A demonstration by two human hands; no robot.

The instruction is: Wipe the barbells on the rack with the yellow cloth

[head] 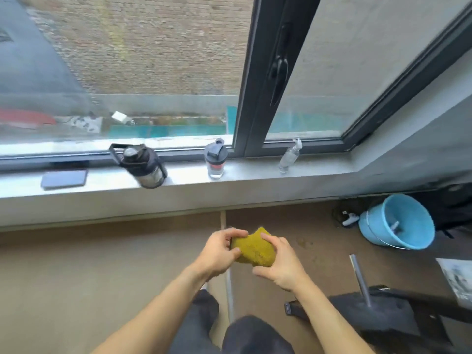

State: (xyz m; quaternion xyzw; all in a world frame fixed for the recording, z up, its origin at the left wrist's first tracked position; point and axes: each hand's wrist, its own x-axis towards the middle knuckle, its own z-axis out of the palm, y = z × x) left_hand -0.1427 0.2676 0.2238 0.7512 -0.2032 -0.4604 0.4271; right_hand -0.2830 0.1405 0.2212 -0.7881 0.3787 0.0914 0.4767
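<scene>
Both my hands hold the yellow cloth (pixel 255 250) in front of me, above the floor near the window sill. My left hand (pixel 219 251) grips the cloth's left edge with thumb and fingers. My right hand (pixel 281 264) wraps around its right side. The cloth is bunched between them. A silver bar (pixel 360 279) rises from a dark base (pixel 378 315) at the lower right, and a second thin metal bar (pixel 229 295) stands just below my hands. No full rack is visible.
On the grey window sill (pixel 255 185) lie a phone (pixel 63 179), a dark jug (pixel 143 166), a shaker bottle (pixel 215 159) and a clear spray bottle (pixel 290 157). A blue bucket (pixel 398 222) lies tipped on the floor at right.
</scene>
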